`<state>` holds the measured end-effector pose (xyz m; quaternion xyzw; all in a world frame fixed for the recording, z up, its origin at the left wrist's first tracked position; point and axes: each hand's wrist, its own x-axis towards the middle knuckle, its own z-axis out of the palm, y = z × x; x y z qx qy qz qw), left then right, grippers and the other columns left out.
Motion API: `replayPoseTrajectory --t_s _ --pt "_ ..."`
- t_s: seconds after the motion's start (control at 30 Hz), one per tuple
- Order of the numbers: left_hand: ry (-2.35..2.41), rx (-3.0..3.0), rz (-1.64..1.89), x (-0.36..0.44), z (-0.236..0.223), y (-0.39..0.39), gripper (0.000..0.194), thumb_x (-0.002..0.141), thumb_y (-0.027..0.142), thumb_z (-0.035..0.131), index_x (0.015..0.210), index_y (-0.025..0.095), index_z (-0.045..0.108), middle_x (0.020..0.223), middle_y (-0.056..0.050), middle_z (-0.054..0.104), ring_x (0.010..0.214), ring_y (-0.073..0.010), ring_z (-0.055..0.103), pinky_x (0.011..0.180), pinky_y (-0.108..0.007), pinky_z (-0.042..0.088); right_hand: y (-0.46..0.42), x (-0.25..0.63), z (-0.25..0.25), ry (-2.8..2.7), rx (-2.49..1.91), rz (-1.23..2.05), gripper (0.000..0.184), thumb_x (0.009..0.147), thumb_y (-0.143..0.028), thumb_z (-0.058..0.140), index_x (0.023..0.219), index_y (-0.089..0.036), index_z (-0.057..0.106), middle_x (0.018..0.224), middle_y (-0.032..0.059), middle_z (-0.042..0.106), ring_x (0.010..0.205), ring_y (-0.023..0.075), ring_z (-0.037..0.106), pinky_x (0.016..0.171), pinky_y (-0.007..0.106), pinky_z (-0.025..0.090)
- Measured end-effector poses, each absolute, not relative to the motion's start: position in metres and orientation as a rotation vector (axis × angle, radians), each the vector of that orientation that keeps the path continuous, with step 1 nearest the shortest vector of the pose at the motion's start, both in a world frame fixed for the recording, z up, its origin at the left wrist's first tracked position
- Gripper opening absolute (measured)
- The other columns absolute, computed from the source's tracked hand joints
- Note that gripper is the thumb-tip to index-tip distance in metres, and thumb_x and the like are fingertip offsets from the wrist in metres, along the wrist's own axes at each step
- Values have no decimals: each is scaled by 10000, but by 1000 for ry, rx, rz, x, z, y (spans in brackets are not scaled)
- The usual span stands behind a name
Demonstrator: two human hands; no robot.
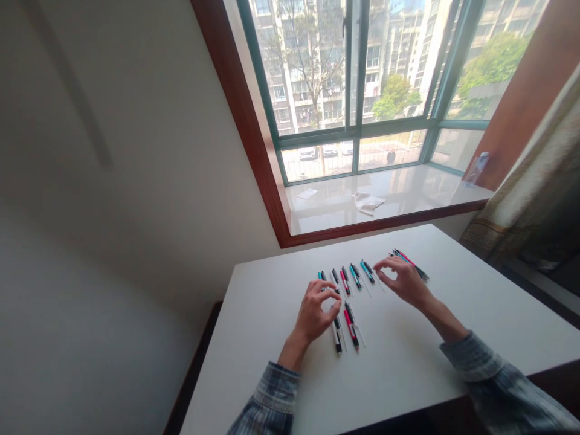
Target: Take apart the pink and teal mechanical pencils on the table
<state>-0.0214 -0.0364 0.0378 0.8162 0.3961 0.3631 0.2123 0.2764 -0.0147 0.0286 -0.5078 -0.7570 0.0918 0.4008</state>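
My left hand (313,314) hovers over the left side of the laid-out pens, fingers curved and a little apart, with nothing seen in them. Beneath it lie a black-and-white pen (338,339) and a red-and-black pen (350,326), each with a thin pale stick beside it. My right hand (405,283) is next to the rightmost teal-and-black pen (368,272); its thumb and index tips are close, with a small gap and no object visible. Farther back, a row holds another teal pen (356,278), a red pen (345,281) and a black pen (336,279). A teal pen (321,276) is partly hidden by my left hand.
Behind my right hand lies a bundle of thin dark, red and teal pieces (419,270), partly covered. Everything rests on a white table (272,290) by the window. On the sill (317,220) are a crumpled white cloth or tissue (368,202) and a clear bottle (477,168).
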Motion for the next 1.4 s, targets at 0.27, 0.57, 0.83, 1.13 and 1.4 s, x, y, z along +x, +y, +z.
replayPoseTrajectory --t_s 0.27,0.57,0.83,1.13,1.4 --pt "1115 2244 1019 -20 42 -38 113 883 170 657 834 241 730 1095 -58 692 1127 -256 563 1049 -457 436 35 333 -26 -1717 -1613 4 241 886 -245 553 1010 -181 750 984 103 770 976 292 647 930 438 508" --pt "1104 2251 1021 -19 43 -35 133 894 171 644 828 245 733 1086 -65 690 1119 -260 566 1031 -465 449 32 331 -34 -1737 -1723 19 222 838 -186 571 961 -212 755 1032 81 761 975 271 670 904 381 513" --pt "1123 2238 1012 -18 43 -35 133 902 181 636 833 250 727 1092 -57 690 1135 -254 566 1046 -458 440 28 330 -31 -1690 -1816 94 277 856 -229 586 1092 -221 732 897 56 764 821 239 705 782 340 521" --pt "1092 2123 1055 -18 48 -36 166 929 261 633 808 237 745 1058 -73 713 1101 -266 589 1021 -456 452 3 293 26 -1575 -1433 12 268 922 -285 585 1126 -206 738 953 81 726 763 217 657 768 363 550" --pt "1046 1860 1149 -25 46 -32 400 1020 456 478 910 208 772 983 -78 734 993 -252 632 940 -399 478 -29 193 41 -1955 -776 69 319 984 -121 544 1187 -297 715 1071 80 701 971 208 693 824 352 597"
